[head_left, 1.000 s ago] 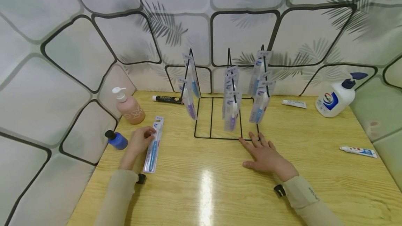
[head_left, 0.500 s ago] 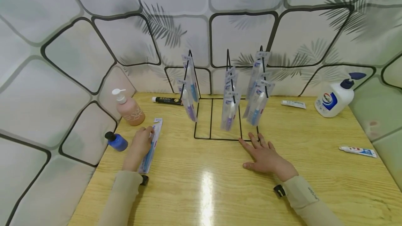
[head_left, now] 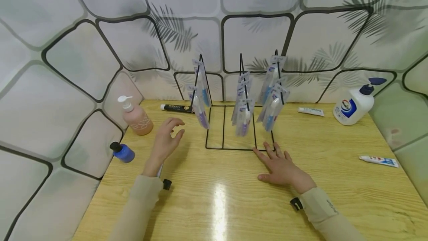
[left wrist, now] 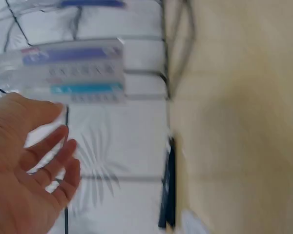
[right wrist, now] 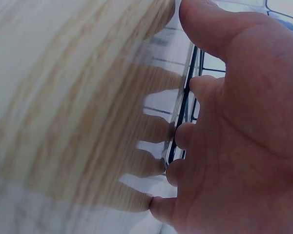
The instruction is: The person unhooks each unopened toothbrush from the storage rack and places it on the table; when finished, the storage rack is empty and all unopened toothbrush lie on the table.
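Observation:
My left hand [head_left: 167, 138] is raised over the table at the left with relaxed fingers, nothing between them. A packaged toothbrush [head_left: 160, 170] lies under its wrist, mostly hidden by the forearm. The left wrist view, blurred, shows packaged toothbrushes [left wrist: 83, 61] beyond my thumb. A black wire rack [head_left: 214, 148] carries several packaged toothbrushes on its hooks: left [head_left: 199, 111], middle [head_left: 245, 118] and right [head_left: 272, 111]. My right hand [head_left: 281, 166] is spread flat, its fingertips at the rack's front bar, as the right wrist view shows the fingers [right wrist: 183, 136] against the black wire.
To the left stand a pink pump bottle [head_left: 138, 120] and a blue bottle [head_left: 123, 153]. A black toothpaste tube [head_left: 175, 108] lies behind my left hand. At the right are a small white tube [head_left: 311, 111], a white pump bottle [head_left: 352, 107] and another toothpaste tube [head_left: 379, 161].
My left hand has left the packaged toothbrush on the table and moved right and toward the rack. The hanging packages at the middle and right have swayed. My right hand stays put.

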Demonstrator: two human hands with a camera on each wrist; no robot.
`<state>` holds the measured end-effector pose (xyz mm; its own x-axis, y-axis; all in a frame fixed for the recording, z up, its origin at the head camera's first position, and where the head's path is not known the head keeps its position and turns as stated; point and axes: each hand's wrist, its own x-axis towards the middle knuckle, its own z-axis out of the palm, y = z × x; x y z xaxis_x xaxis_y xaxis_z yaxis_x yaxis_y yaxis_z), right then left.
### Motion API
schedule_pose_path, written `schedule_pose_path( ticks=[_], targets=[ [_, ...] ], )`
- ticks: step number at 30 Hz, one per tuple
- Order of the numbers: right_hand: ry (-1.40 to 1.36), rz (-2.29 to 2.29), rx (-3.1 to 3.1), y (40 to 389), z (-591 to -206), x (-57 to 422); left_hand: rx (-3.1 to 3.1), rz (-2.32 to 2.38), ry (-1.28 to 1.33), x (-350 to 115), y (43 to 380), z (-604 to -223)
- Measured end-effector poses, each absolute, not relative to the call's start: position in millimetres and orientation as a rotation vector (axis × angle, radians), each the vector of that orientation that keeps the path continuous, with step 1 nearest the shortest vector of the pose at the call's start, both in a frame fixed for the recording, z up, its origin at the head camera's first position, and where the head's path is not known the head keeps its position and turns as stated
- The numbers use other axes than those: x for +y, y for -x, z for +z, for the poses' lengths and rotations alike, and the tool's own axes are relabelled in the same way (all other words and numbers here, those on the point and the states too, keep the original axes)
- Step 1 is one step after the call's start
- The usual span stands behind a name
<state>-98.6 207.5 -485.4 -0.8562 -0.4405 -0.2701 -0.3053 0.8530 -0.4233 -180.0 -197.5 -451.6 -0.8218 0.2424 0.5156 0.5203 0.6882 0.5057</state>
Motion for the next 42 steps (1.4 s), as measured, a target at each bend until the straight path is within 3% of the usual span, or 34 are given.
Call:
schedule_pose_path(
  ticks=[6, 11, 24, 42],
  targets=[
    [0.552, -0.520, 2.656, 99, -486, 207, -2.115, -1.720, 0.645, -165, 194, -438],
    [0.545, -0.513, 2.655, 98, -487, 207, -1.978, -1.981, 0.624, -152, 203, -436],
    [0.571, -0.508, 2.673, 99, -490, 208, -1.876, -1.970, 0.592, -128, 206, -432],
    [0.571, -0.516, 2.682, 98, -485, 208, -2.037, -1.862, 0.815, -113, 181, -430]
  ],
)
